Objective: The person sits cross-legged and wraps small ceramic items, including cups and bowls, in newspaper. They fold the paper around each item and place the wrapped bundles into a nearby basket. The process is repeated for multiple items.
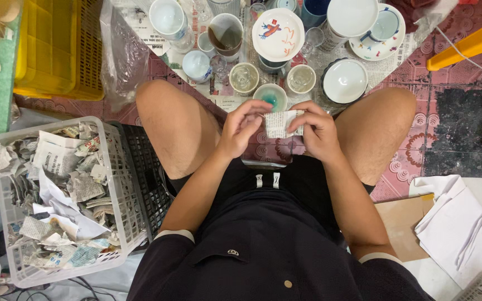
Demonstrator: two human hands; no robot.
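Tiled floor (458,128), crowded crockery (277,33); hands (280,125) around newspaper-wrapped item (279,124).

posture: person seated, bare knees apart, looking down at both hands.
left hand (244,125): fingers pinch the left edge of a newspaper-wrapped item (279,124).
right hand (314,131): fingers closed around the item's right side.
floor ahead: cups, glasses and bowls on newspaper sheets (227,100); small cup with teal inside (270,96) just beyond the hands; painted dish (278,33) farther off.
person's left: white basket (119,189) of crumpled newspaper; yellow crate (57,47) beyond.
person's right: white paper stack (464,228).
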